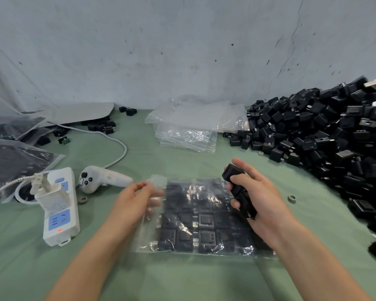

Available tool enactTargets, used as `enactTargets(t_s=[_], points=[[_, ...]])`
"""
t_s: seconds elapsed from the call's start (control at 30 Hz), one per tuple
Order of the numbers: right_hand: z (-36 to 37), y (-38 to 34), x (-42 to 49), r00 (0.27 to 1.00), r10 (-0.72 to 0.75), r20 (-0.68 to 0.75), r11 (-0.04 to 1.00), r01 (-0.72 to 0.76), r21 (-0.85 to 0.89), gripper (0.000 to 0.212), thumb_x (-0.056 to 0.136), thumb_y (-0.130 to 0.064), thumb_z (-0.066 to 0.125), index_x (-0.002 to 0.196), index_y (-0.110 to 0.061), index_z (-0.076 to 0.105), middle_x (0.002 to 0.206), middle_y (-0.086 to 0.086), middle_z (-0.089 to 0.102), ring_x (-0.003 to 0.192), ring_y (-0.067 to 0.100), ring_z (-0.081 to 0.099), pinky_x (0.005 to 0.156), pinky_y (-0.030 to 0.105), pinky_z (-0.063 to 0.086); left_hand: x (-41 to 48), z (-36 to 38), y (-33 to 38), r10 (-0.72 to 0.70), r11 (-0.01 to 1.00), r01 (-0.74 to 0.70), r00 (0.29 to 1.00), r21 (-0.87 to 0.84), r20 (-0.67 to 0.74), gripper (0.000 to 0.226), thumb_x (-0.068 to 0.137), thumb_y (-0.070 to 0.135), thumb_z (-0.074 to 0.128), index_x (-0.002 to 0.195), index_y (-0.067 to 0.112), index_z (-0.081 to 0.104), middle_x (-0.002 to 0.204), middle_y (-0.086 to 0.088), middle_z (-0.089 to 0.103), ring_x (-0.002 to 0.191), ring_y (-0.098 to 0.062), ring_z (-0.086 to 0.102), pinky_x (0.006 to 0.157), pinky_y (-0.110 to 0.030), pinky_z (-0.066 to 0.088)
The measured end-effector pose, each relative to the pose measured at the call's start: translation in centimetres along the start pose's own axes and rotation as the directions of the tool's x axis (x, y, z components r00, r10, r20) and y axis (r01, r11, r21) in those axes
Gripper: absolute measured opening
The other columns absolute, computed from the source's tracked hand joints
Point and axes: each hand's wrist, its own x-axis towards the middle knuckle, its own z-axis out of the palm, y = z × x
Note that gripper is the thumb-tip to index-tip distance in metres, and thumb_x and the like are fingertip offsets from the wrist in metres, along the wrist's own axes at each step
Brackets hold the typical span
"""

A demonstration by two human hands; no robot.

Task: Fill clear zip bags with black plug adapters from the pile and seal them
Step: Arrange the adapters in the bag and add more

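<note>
The left hand [137,199] is pinching the open edge of the part-filled clear zip bag [204,222] lying on the table [182,279], while the right hand [262,202] is gripping black plug adapters [234,173] over it.

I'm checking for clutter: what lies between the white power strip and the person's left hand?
In the head view, a white handheld controller with black buttons lies on the green cloth between the white power strip and the left hand.

White power strip [61,216], controller [100,178], green cloth [182,279].
</note>
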Motion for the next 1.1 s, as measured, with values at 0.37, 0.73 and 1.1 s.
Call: enactTargets(t_s=[0.37, 0.73, 1.1], points=[[1.5, 0.8, -1.1, 0.974, -0.068, 0.218, 0.985, 0.101, -0.141, 0.035, 0.091, -0.004, 0.068, 0.11, -0.032, 0.075, 0.091, 0.0, 0.07, 0.052, 0.009, 0.053, 0.043, 0.022, 0.042, -3.5, 1.7, 2.9, 0.5, 0.854, -0.492, 0.866, 0.169, 0.0, 0.009, 0.098, 0.032, 0.055, 0.102, 0.037, 0.061, 0.093, 0.013, 0.069, 0.082, -0.005, 0.064, 0.069, -0.015, 0.05], [2.1, 1.4, -1.7, 0.857, -0.213, 0.469, 0.708, 0.466, -0.53, 0.045, 0.097, -0.008, 0.063, 0.129, -0.041, 0.064, 0.077, -0.033, 0.064, 0.07, -0.008, 0.06, 0.068, 0.004, 0.04, -3.9, 2.8, 2.7, 0.172, 0.985, -0.161, 0.944, -0.062, 0.28, 0.03, 0.086, 0.04, 0.072, 0.1, 0.017, 0.059, 0.08, 0.001, 0.072, 0.074, -0.012, 0.07, 0.067, -0.026, 0.053], [1.2, 1.0, -1.0, 0.944, -0.259, 0.203, 0.821, 0.326, -0.469, 0.036, 0.098, -0.019, 0.06, 0.114, -0.05, 0.067, 0.105, -0.02, 0.063, 0.055, 0.02, 0.039, 0.046, 0.023, 0.037, -0.3, -2.9, 1.1, -0.043, 0.98, 0.022, 0.994, -0.198, -0.101, 0.031, 0.089, 0.013, 0.07, 0.116, 0.004, 0.059, 0.085, -0.007, 0.071, 0.068, -0.013, 0.068, 0.081, -0.027, 0.06]])
